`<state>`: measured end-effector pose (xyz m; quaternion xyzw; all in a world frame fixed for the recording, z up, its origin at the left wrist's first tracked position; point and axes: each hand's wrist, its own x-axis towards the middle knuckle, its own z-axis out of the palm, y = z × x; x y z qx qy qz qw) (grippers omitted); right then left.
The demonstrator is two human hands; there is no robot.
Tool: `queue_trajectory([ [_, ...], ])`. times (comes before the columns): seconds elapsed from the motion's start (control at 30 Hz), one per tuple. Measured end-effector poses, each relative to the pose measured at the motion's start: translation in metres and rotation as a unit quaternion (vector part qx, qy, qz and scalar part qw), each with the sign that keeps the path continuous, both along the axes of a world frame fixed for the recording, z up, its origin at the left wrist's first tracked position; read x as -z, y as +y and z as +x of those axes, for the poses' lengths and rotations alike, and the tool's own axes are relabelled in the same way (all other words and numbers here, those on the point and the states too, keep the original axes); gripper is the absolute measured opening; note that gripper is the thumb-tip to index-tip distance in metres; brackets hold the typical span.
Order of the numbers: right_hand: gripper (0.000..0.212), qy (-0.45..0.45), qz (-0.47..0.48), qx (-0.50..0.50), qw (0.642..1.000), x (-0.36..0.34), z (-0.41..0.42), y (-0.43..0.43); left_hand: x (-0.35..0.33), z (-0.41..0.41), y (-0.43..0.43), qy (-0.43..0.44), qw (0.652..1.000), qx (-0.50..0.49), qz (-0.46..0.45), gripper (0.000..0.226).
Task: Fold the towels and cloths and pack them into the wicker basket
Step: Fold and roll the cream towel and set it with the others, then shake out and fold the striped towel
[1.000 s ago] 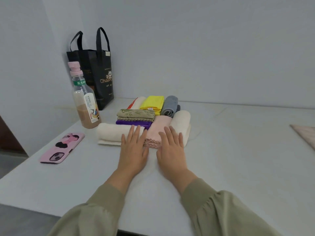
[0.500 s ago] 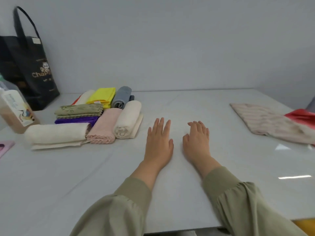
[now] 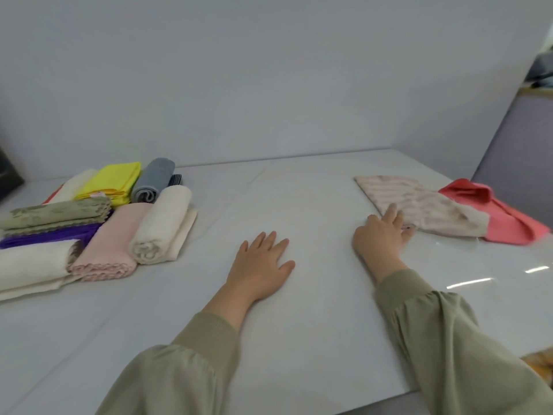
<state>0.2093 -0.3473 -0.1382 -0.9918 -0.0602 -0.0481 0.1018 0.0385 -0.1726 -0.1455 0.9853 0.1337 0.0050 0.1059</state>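
Note:
A beige striped towel [image 3: 419, 202] lies unfolded on the white table [image 3: 299, 295] at the right, partly over a coral cloth [image 3: 490, 211]. My right hand [image 3: 380, 238] reaches to the towel's near corner, fingers straight and touching its edge. My left hand [image 3: 260, 265] rests flat on the bare table in the middle. At the left sits a group of folded and rolled cloths: a cream roll [image 3: 163, 226], a pink fold [image 3: 112, 244], a cream towel [image 3: 33, 265], purple [image 3: 48, 235], green [image 3: 59, 212], yellow [image 3: 115, 179] and grey [image 3: 154, 179]. No wicker basket is in view.
A grey wall runs behind the table. A dark bag's edge [image 3: 9, 178] shows at the far left. The table's near edge runs along the bottom right, with something orange [image 3: 538, 360] below it.
The view has swung right. My right hand has moved right from the table's middle to the striped towel's corner. My left hand stays flat on the table.

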Motion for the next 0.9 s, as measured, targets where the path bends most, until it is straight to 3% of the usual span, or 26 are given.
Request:
queue_trajectory([
  [0.13,0.052,0.041,0.002,0.070,0.997,-0.006,0.009,-0.005,0.001,0.000,0.001,-0.037,0.998,-0.009,-0.042,0.059],
  [0.23,0.047,0.026,0.012,-0.010,1.000,-0.010,-0.006,0.011,0.003,0.002,0.005,-0.145,0.979,-0.044,-0.136,0.053],
  [0.3,0.033,0.007,0.113,-0.150,0.982,-0.008,-0.029,0.029,0.001,0.001,0.011,-0.259,0.931,-0.115,-0.232,0.046],
  [0.4,0.025,-0.004,0.304,-0.313,0.900,-0.010,-0.083,0.051,-0.005,-0.009,0.019,-0.380,0.822,-0.228,-0.358,0.042],
  [0.43,0.030,-0.013,0.340,-0.322,0.883,-0.012,-0.096,0.056,-0.007,-0.013,0.021,-0.388,0.805,-0.240,-0.378,0.042],
  [0.57,0.041,-0.073,0.337,-0.297,0.890,-0.014,-0.113,0.061,-0.004,-0.020,0.019,-0.342,0.856,-0.180,-0.343,0.036],
  [0.67,0.065,-0.056,0.246,-0.276,0.927,-0.006,-0.104,0.060,-0.002,-0.022,0.019,-0.276,0.919,-0.104,-0.262,0.038],
  [0.73,0.053,-0.010,0.155,-0.246,0.957,-0.001,-0.100,0.059,0.000,-0.023,0.018,-0.202,0.963,-0.049,-0.174,0.045],
  [0.8,0.043,-0.002,0.137,-0.216,0.967,0.001,-0.096,0.059,0.001,-0.024,0.018,-0.188,0.974,-0.022,-0.127,0.044],
  [0.9,0.044,-0.029,0.131,-0.155,0.979,-0.004,-0.095,0.060,-0.002,-0.029,0.020,-0.202,0.966,-0.015,-0.160,0.034],
])
